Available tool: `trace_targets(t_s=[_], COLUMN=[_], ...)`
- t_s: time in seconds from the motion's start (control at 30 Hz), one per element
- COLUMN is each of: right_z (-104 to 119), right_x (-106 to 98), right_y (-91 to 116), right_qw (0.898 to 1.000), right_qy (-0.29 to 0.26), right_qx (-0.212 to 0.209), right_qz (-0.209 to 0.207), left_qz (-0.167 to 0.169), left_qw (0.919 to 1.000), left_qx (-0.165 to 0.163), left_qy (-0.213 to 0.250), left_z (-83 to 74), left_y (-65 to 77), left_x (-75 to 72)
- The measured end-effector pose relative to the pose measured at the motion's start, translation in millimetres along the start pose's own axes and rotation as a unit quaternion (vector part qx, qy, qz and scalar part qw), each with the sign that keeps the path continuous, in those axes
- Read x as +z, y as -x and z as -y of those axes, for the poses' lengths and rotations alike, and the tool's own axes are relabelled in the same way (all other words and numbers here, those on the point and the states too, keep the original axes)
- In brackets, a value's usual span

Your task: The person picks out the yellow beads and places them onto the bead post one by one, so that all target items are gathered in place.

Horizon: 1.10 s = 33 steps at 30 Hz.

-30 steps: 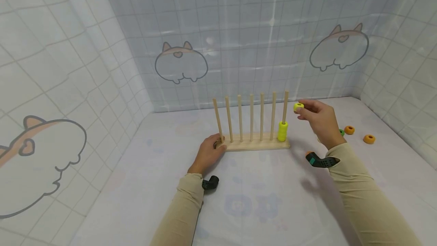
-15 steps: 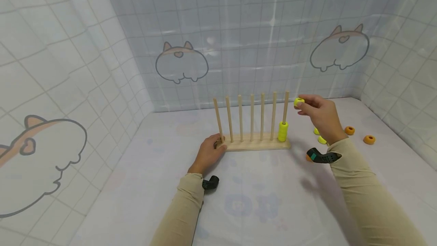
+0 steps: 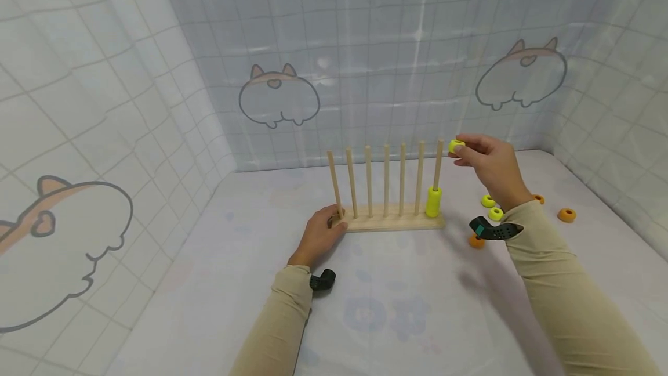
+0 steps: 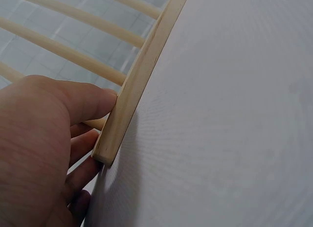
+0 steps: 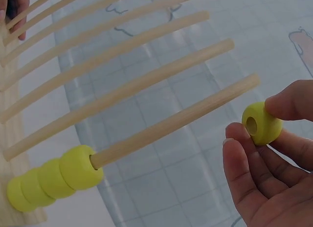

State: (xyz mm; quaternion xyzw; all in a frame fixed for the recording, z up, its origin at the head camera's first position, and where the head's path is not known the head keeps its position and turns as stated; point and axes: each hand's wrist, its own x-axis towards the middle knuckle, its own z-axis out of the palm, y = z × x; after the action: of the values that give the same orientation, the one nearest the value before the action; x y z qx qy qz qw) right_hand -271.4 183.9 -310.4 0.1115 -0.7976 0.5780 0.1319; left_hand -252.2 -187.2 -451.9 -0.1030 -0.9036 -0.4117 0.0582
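A wooden peg rack point(image 3: 391, 223) with a row of upright pegs stands on the table. Its rightmost peg point(image 5: 176, 122) carries a stack of several yellow beads point(image 5: 54, 178) at the bottom; the other pegs are bare. My left hand point(image 3: 318, 231) grips the left end of the base, thumb on the front edge and fingers behind, as the left wrist view shows. Between thumb and fingers my right hand point(image 3: 490, 164) pinches a yellow bead point(image 5: 262, 123). That bead is beside the top of the rightmost peg, apart from it, its hole facing the peg tip.
Two yellow beads point(image 3: 495, 213) lie on the table right of the rack. Orange beads point(image 3: 566, 214) lie farther right, one partly behind the right wrist, and another orange bead point(image 3: 476, 241) sits beneath the wrist camera. Tile-patterned sheets point(image 3: 365, 74) rise behind and at both sides.
My right hand has risen with the yellow bead, from beside the upper peg to near its tip. Yellow beads on the table have come into view. My left hand stays on the base.
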Motion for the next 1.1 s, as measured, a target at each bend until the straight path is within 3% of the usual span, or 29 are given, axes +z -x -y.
trace_targets(t_s=[0.23,0.7,1.1], right_z=[7.0,13.1,20.4], right_x=[-1.5,1.1,2.0], right_y=[-6.6,-10.7,-11.8], right_qw=[1.0,0.999,0.999], right_qy=[0.004,-0.038,-0.021], right_qx=[-0.023,-0.034,-0.042], right_qz=[0.001,0.003,0.012], left_qz=[-0.001,0.001,-0.001], left_qw=[1.0,0.9999,0.9999], left_qx=[0.0,-0.006,-0.006], left_qy=[-0.005,-0.011,-0.014], left_z=[0.2,-0.9,-0.5], left_y=[-0.5,0.5,0.5], left_x=[0.2,-0.2,-0.5])
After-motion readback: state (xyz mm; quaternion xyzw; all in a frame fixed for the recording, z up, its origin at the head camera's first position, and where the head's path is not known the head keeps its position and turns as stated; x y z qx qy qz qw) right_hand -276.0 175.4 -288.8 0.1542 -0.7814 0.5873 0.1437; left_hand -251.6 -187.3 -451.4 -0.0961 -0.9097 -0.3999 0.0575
